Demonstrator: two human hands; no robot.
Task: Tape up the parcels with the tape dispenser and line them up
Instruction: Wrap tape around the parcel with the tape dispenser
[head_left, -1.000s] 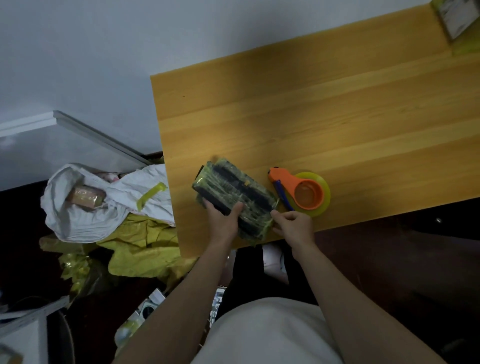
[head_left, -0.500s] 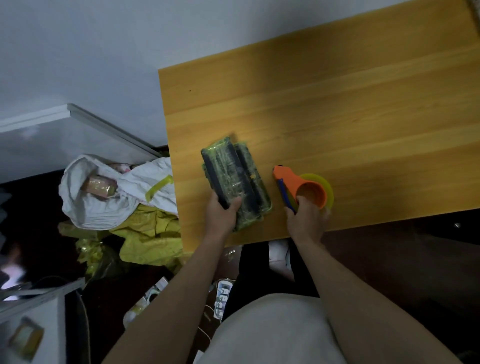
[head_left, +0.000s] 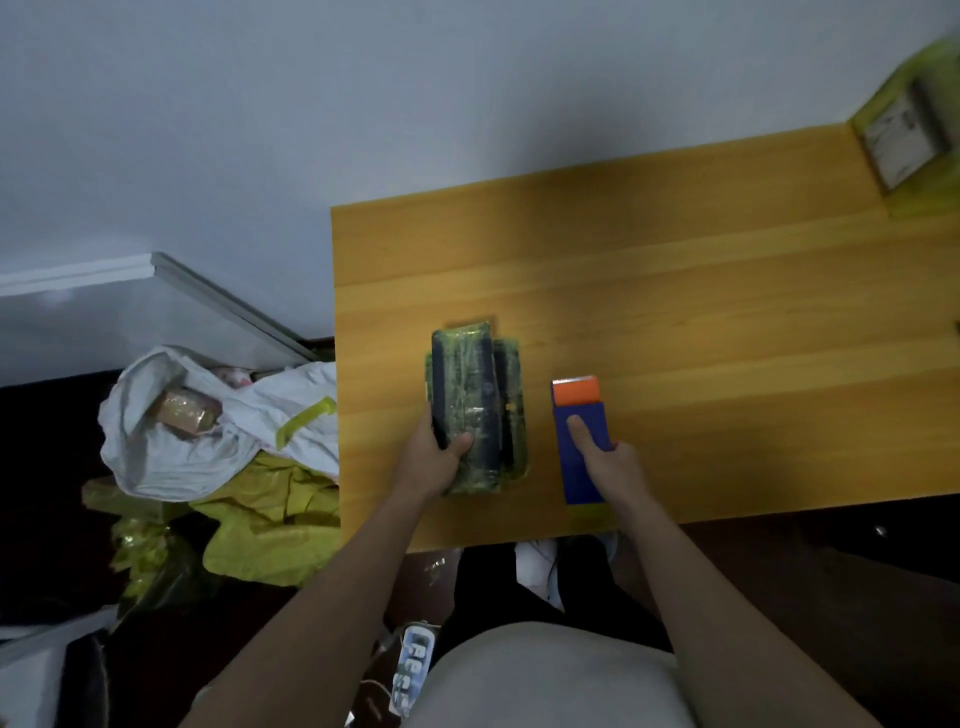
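Note:
A dark parcel (head_left: 475, 384) wrapped in greenish film lies lengthwise near the left end of the wooden table (head_left: 701, 322). My left hand (head_left: 434, 460) grips its near end, thumb on top. Just to its right, my right hand (head_left: 602, 462) holds the tape dispenser (head_left: 576, 415) upright, edge-on, thumb pressed on its blue body, orange cutter end pointing away from me. A strip of yellow-green tape shows below the dispenser at the table's near edge. Another yellow-wrapped parcel (head_left: 906, 135) with a white label sits at the table's far right corner.
Left of the table on the floor lies a white bag (head_left: 208, 426) holding a small brown packet (head_left: 182, 413), over crumpled yellow plastic (head_left: 260, 525). A grey wall stands behind the table. My lap and a bottle lie below the table's near edge.
My left hand has turned the parcel from slanted to straight along the table. My right hand went from the parcel to the dispenser and stood it up on edge.

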